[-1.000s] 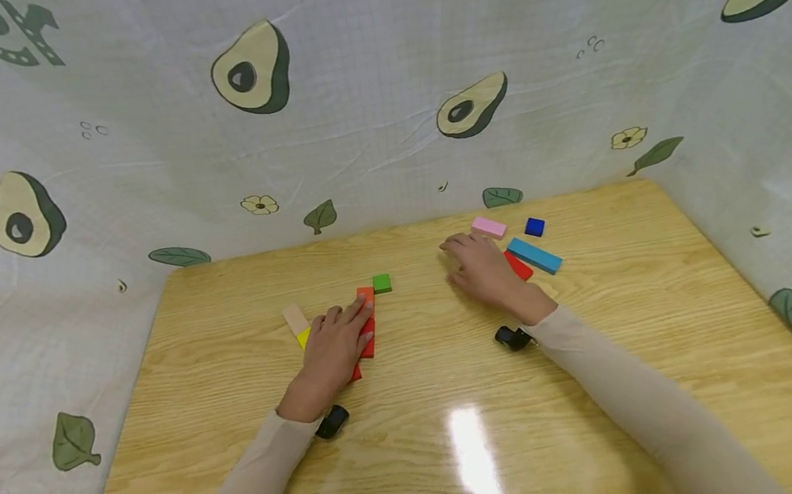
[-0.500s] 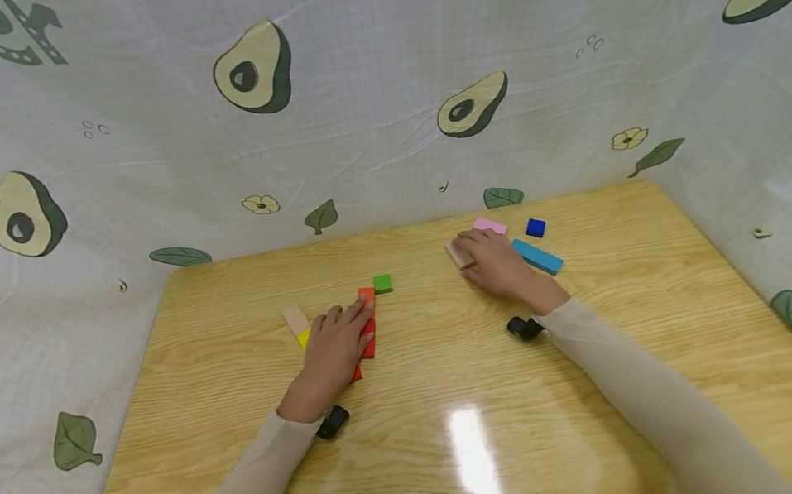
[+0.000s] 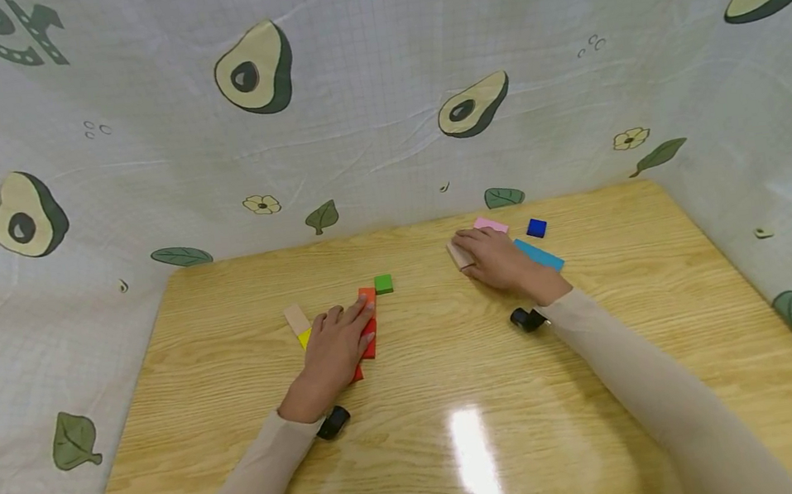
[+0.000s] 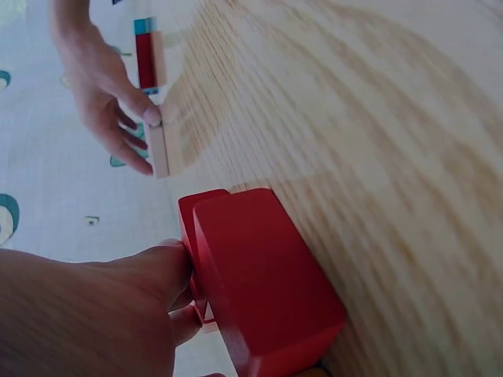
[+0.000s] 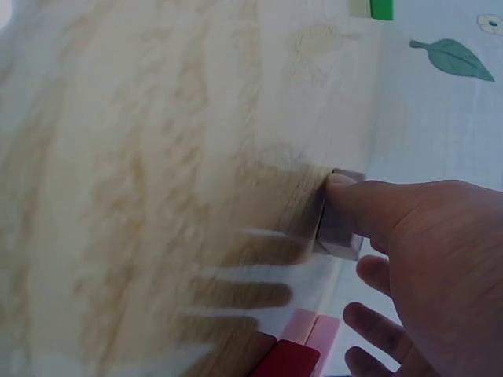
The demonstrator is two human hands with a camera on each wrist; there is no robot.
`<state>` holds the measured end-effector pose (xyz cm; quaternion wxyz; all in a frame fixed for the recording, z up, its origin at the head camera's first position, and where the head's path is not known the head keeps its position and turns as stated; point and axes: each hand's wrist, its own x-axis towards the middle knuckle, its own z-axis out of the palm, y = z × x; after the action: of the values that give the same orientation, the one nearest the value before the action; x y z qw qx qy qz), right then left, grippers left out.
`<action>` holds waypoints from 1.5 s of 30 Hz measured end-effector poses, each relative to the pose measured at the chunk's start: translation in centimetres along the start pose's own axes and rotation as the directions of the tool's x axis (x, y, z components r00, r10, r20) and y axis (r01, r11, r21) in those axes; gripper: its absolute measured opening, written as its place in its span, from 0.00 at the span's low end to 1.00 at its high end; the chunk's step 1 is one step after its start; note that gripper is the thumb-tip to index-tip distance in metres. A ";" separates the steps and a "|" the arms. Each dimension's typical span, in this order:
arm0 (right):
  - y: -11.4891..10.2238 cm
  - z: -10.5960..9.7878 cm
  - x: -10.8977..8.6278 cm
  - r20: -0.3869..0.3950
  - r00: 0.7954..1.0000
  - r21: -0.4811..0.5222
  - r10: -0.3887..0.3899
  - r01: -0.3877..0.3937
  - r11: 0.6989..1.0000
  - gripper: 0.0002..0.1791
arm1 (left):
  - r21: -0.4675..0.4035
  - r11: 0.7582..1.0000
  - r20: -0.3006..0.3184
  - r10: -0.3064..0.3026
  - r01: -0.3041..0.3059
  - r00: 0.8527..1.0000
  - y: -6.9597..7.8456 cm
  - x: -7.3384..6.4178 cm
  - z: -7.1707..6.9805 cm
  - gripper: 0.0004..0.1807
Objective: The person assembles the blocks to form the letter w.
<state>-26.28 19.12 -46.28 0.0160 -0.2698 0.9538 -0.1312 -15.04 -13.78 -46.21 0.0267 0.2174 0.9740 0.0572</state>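
My left hand (image 3: 335,351) rests over a group of wooden blocks, its fingers reaching across onto a red block (image 3: 367,295). Another red block (image 3: 370,347) lies against that one, and a third red piece (image 3: 357,373) shows under the palm. In the left wrist view, fingertips touch the side of a red block (image 4: 263,275). A yellow block (image 3: 304,338) and a beige block (image 3: 296,318) stick out at the hand's left. Farther right, my right hand (image 3: 495,259) pinches a second beige block (image 3: 459,255) between thumb and fingers; the fingers' far side is partly hidden.
A green cube (image 3: 383,284) sits beside the top red block. Near the right hand lie a pink block (image 3: 491,224), a dark blue cube (image 3: 536,228) and a light blue block (image 3: 541,254). The right wrist view shows another red block (image 5: 287,361). A printed cloth (image 3: 368,150) stands behind the table.
My right hand has shifted slightly right, and the beige block now shows at its fingertips. The red block beside the light blue one is now covered by that hand. My left hand stays put.
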 end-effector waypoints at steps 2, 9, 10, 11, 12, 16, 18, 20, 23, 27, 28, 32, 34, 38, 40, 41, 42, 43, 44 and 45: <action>0.1 0.0 0.0 0.004 1.000 0.006 -0.014 0.014 1.000 0.34 | 0.001 1.000 0.004 0.000 0.000 1.000 0.0 0.0 0.0 0.28; 0.3 -0.2 0.0 0.015 0.999 0.048 -0.042 0.041 0.998 0.33 | 0.023 1.000 -0.010 0.002 -0.002 1.000 0.1 -0.1 0.1 0.27; 0.3 -0.2 0.0 0.015 0.999 0.046 -0.042 0.042 0.998 0.32 | 0.026 1.000 -0.012 0.002 -0.002 1.000 0.2 -0.1 0.1 0.27; 0.3 -0.2 0.0 0.018 0.999 0.049 -0.039 0.038 0.998 0.32 | 0.029 1.000 -0.017 0.004 -0.003 1.000 0.2 -0.1 0.1 0.27; 0.3 -0.2 0.0 0.022 0.999 0.051 -0.035 0.034 0.998 0.32 | 0.031 1.000 -0.019 0.003 -0.003 1.000 0.2 -0.1 0.2 0.27; 0.3 -0.2 0.0 0.033 0.999 0.056 -0.025 0.023 0.998 0.32 | 0.038 0.999 -0.026 0.005 -0.004 1.000 0.1 0.0 0.3 0.27; 0.3 -0.2 -0.1 0.032 0.999 0.061 -0.029 0.027 0.998 0.32 | 0.037 0.999 -0.022 0.005 -0.004 1.000 0.1 0.1 0.3 0.27; 0.1 -0.3 -0.2 0.025 0.999 0.062 -0.039 0.038 0.997 0.32 | 0.036 0.999 -0.020 0.006 -0.005 1.000 0.2 0.1 0.3 0.27; -0.5 -0.3 -0.3 0.011 0.998 0.054 -0.063 0.063 0.997 0.32 | 0.035 0.999 -0.013 0.006 -0.006 1.000 0.2 0.1 0.2 0.27; -1.6 -0.3 -0.2 0.002 0.996 0.035 -0.094 0.094 0.995 0.32 | 0.038 0.999 -0.026 0.012 -0.011 1.000 0.1 0.1 0.1 0.27; -1.9 -0.3 -0.2 0.002 0.995 0.029 -0.100 0.100 0.995 0.32 | 0.037 0.999 -0.026 0.013 -0.012 1.000 0.1 0.2 0.1 0.27; -3.3 -0.3 -0.4 0.013 0.994 0.035 -0.113 0.112 0.993 0.32 | 0.029 1.000 -0.017 0.009 -0.009 1.000 0.1 0.2 0.0 0.27; -3.9 -0.3 -0.6 0.020 0.993 0.043 -0.120 0.119 0.992 0.32 | 0.029 1.000 -0.015 0.008 -0.008 1.000 0.1 0.2 0.0 0.27; -4.8 -0.2 -0.9 0.024 0.989 0.052 -0.143 0.141 0.989 0.31 | 0.030 1.000 -0.012 0.005 -0.005 1.000 0.0 0.1 -0.1 0.28; -5.1 -0.1 -1.1 0.027 0.989 0.059 -0.146 0.145 0.988 0.31 | 0.025 1.000 -0.005 0.003 -0.003 1.000 0.0 0.1 -0.2 0.28; -5.3 -0.1 -1.2 0.026 0.988 0.060 -0.152 0.150 0.987 0.31 | 0.023 1.000 -0.004 0.002 -0.001 1.000 0.0 0.0 -0.2 0.28; -5.5 -0.1 -1.2 0.027 0.988 0.062 -0.155 0.153 0.986 0.31 | 0.022 1.000 -0.003 0.001 -0.001 1.000 0.0 0.0 -0.2 0.28; -5.6 0.0 -1.3 0.028 0.987 0.066 -0.160 0.158 0.985 0.31 | 0.021 1.000 -0.004 0.001 -0.001 1.000 0.0 0.0 -0.2 0.28; -5.8 0.0 -1.4 0.030 0.986 0.070 -0.164 0.161 0.984 0.31 | 0.022 1.000 -0.004 0.001 -0.001 1.000 0.0 0.0 -0.1 0.28; -5.9 0.1 -1.4 0.032 0.985 0.074 -0.168 0.165 0.983 0.31 | 0.022 1.000 -0.004 0.001 -0.001 1.000 0.0 0.0 -0.1 0.28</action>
<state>-22.04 15.01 -44.89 0.0326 -0.3503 0.9222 -0.1608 -15.03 -13.83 -46.11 0.0223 0.2179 0.9746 0.0469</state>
